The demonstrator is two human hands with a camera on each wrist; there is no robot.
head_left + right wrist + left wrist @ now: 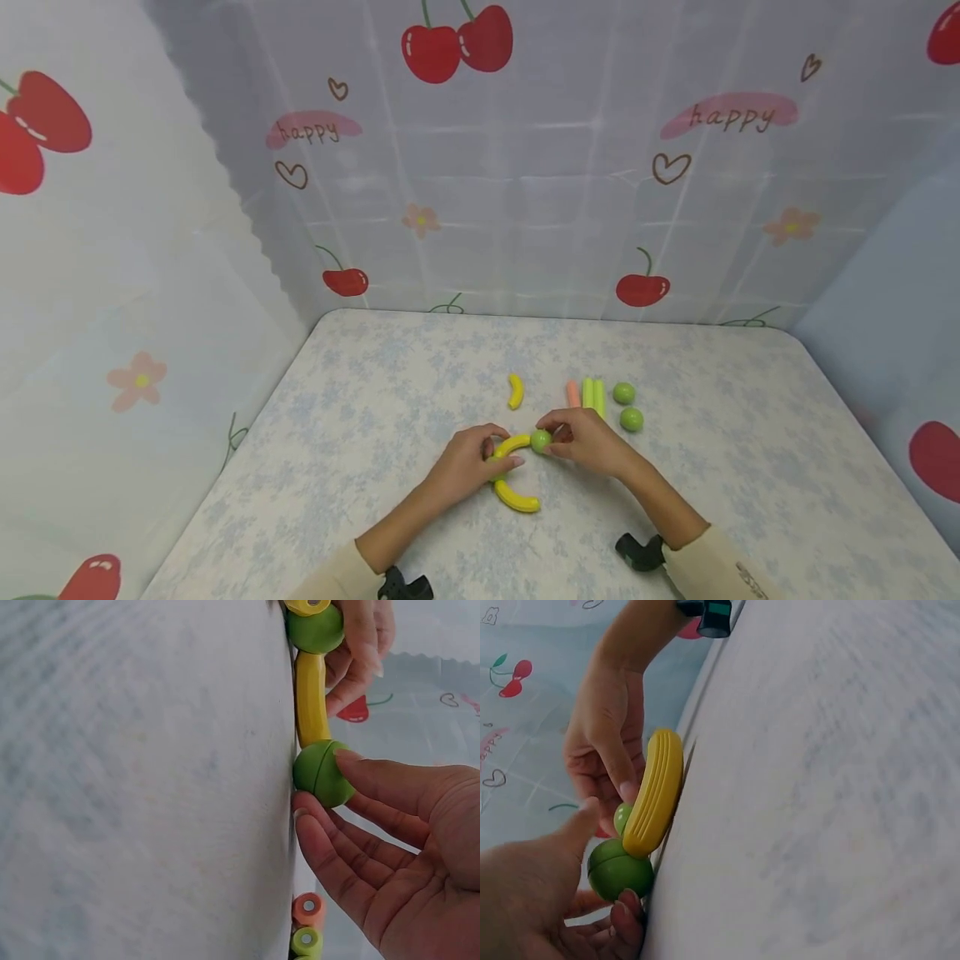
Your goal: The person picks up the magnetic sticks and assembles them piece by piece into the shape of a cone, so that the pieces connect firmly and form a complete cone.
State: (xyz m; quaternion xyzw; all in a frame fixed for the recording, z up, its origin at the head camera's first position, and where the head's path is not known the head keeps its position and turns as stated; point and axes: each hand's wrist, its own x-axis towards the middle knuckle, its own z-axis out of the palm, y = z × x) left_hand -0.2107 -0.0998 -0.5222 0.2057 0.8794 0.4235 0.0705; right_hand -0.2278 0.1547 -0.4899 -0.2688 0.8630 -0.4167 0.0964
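Observation:
My left hand (463,462) holds a green ball (616,871) between thumb and fingertips. Two yellow curved rods meet at this ball: the far rod (514,443) bends away to the right, and the near rod (517,501) lies on the tabletop, its other end free. With thumb and fingertips, my right hand (591,442) pinches a second green ball (324,774) right at the far rod's right end. Together the rods and balls form an open arc, low on the table. My left palm hides part of the first ball in the head view.
Beyond the hands lies a loose yellow curved rod (516,392). Behind my right hand are a pink straight rod (573,393) and two light-green straight rods (593,395), partly covered. Two spare green balls (624,393) sit to their right. A printed curtain (510,192) hangs behind the table.

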